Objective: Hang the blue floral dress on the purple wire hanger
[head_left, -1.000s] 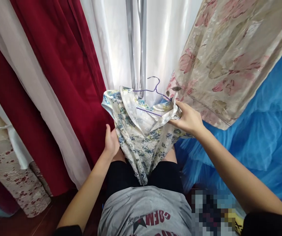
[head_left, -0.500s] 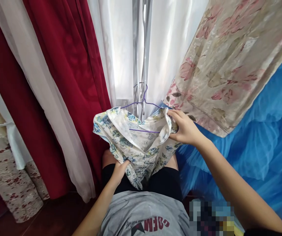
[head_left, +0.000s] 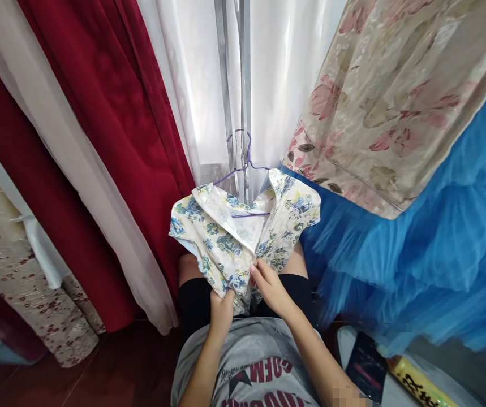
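A white blouse with blue and yellow flowers (head_left: 221,243) spreads over a purple wire hanger (head_left: 249,161), both of its shoulders on the hanger's arms. My left hand (head_left: 222,305) is closed on the blouse's lower left part, the thumb on top of the cloth. At the bottom of the V-neckline, my right hand (head_left: 266,282) pinches the front edge between thumb and fingers. The hanger's hook stands up in front of grey strips (head_left: 245,73). The blouse's lower hem is bunched and partly hidden behind my hands.
Red curtain-like cloth (head_left: 98,141) hangs on the left, white cloth (head_left: 285,73) behind the hanger. A floral fabric (head_left: 378,113) and blue tulle (head_left: 378,243) hang on the right. A phone (head_left: 365,367) and a yellow packet (head_left: 421,384) lie at the lower right.
My right hand has let go of the blouse's right shoulder and moved down to the neckline's bottom. The right shoulder now lies over the hanger. My left hand still grips the cloth.
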The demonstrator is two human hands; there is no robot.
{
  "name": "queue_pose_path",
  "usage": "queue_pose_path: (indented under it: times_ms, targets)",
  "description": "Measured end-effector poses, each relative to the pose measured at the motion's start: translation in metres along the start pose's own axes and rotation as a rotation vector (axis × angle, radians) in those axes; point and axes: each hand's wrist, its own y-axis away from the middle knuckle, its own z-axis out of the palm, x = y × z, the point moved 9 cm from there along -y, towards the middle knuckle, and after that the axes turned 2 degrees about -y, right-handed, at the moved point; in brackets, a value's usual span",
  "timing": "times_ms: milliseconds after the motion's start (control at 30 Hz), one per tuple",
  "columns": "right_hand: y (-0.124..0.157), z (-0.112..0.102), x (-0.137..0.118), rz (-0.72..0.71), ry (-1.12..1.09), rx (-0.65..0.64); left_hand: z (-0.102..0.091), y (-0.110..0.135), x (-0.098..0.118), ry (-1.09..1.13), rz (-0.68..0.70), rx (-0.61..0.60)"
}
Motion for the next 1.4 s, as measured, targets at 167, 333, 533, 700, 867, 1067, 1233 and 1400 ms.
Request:
queue_pose_path:
  times_ms: [167, 333, 533, 700, 867, 1067, 1233, 1400]
  targets:
    - [0.000, -0.013, -0.004, 0.068, -0.216, 0.050, -0.010, 0.010, 0.000, -0.056, 0.066, 0.129]
    - [0.012, -0.018, 0.006, 0.211, -0.310, 0.107, -0.026, 0.041, 0.045, -0.276, 0.554, 0.447]
    - [0.021, -0.009, -0.002, 0.240, -0.321, 0.015, 0.055, 0.031, 0.051, -0.346, 0.602, -0.103]
    - [0.017, -0.013, -0.009, 0.248, -0.294, -0.001, 0.072, 0.018, 0.053, -0.359, 0.606, -0.172]
    - [-0.030, -0.048, -0.042, 0.148, -0.271, 0.136, 0.093, 0.024, 0.048, -0.468, 0.556, -0.387]
    - [-0.111, -0.077, -0.130, -0.049, -0.382, 0.201, 0.103, 0.026, 0.061, -0.600, 0.603, -0.473]
    - [-0.137, -0.086, -0.174, -0.103, -0.448, 0.231, 0.094, 0.013, 0.043, -0.642, 0.608, -0.505]
    - [-0.122, -0.067, -0.171, -0.117, -0.307, 0.146, 0.071, -0.023, 0.047, -0.548, 0.550, -0.491]
